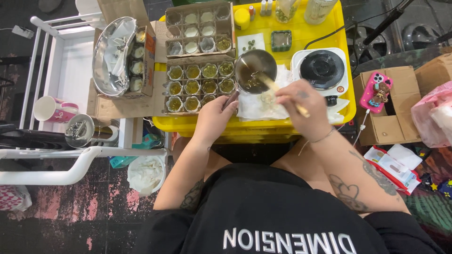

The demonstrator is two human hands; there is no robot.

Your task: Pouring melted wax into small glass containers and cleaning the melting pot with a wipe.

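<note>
A small metal pot point(255, 70) with dark liquid sits on white paper towels point(256, 107) on a yellow tray point(301, 33). My left hand point(214, 118) grips the pot's handle at its lower left. My right hand point(301, 106) holds a wooden stick point(282, 94) whose far end dips into the pot. Left of the pot stands a cardboard divider box point(200, 84) with several small glass cups of greenish-yellow fill.
A second cardboard box of cups point(200, 28) lies behind. A white hot plate with a black top point(322, 69) stands right of the pot. A metal bowl point(113, 56), a pink mug point(52, 109), a white rack point(70, 160) at left; cardboard box with pink phone point(375, 90) at right.
</note>
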